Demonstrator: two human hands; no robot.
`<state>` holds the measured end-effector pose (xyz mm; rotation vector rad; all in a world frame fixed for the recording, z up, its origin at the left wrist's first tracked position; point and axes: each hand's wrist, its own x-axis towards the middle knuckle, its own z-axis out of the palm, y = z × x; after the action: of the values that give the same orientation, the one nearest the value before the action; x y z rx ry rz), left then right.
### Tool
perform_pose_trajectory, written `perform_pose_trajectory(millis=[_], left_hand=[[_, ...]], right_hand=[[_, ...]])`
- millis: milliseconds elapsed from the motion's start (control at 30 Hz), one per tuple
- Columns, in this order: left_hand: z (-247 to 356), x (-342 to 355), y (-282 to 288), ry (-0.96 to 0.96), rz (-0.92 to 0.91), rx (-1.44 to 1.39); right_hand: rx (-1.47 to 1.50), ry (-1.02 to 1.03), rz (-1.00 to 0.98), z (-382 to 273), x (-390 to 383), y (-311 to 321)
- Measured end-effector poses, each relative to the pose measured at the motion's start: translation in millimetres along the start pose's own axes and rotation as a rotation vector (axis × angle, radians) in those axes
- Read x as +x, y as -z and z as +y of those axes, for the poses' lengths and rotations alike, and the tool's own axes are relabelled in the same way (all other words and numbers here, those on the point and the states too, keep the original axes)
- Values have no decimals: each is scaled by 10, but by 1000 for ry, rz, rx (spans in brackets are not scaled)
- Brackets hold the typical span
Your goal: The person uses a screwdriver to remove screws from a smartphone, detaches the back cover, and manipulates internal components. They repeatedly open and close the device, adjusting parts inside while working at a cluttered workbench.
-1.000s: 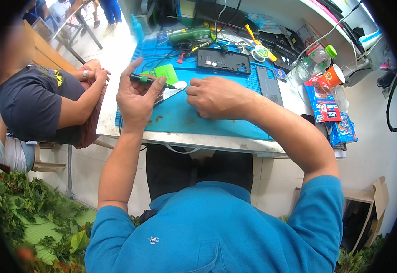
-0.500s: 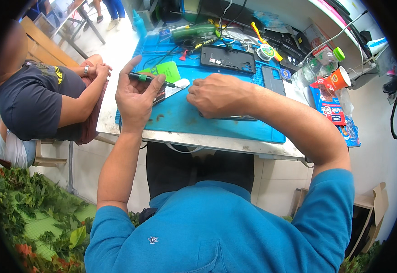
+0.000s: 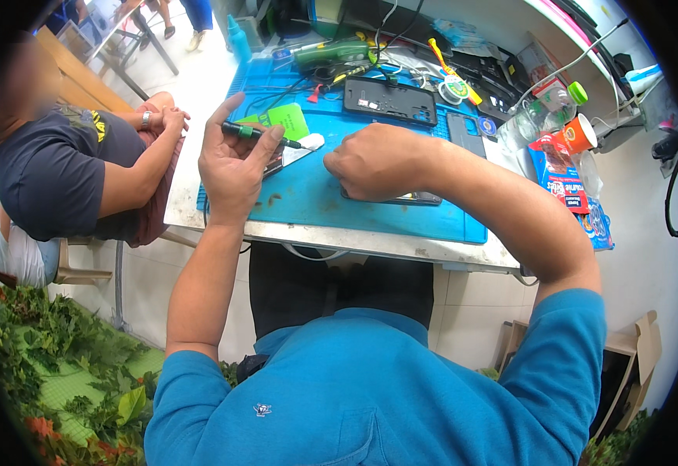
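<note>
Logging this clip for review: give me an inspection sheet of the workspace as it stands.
Surface: blue work mat on a pale table.
Job's things: dark phone under the right hand; black and green screwdriver in the left hand.
Clutter: open phone back shell, green card, plastic bottle, orange cup, snack packets.
Hands: left closed on the screwdriver; right fisted on the phone.
Cables: several tangled at the mat's far edge.
Surroundings: seated person on the left, green foliage below.
</note>
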<state>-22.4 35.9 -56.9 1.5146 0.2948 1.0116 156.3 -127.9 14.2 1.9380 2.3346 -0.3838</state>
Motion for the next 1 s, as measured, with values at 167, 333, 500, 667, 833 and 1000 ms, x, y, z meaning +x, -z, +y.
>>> perform_pose_trajectory(millis=[167,333,500,667,833,1000], left_hand=[[17,-6,-3,10,1,-12],[9,-4,-3,14,-2,-15],[14,-8,-3,6,-3,2],[38,-13,-19,2,4,11],[33,-15,-21,-9,2,0],[19,-28,-18,-20,1,9]], right_hand=[[80,-39,-48,16,15,60],[155,-86,0,31,-4,-52],[129,-221,32,-127,8,-123],[121,-329,103,-246,38,-194],[123,-366,164,-286,38,-256],[49,-338,219,-365,24,-194]])
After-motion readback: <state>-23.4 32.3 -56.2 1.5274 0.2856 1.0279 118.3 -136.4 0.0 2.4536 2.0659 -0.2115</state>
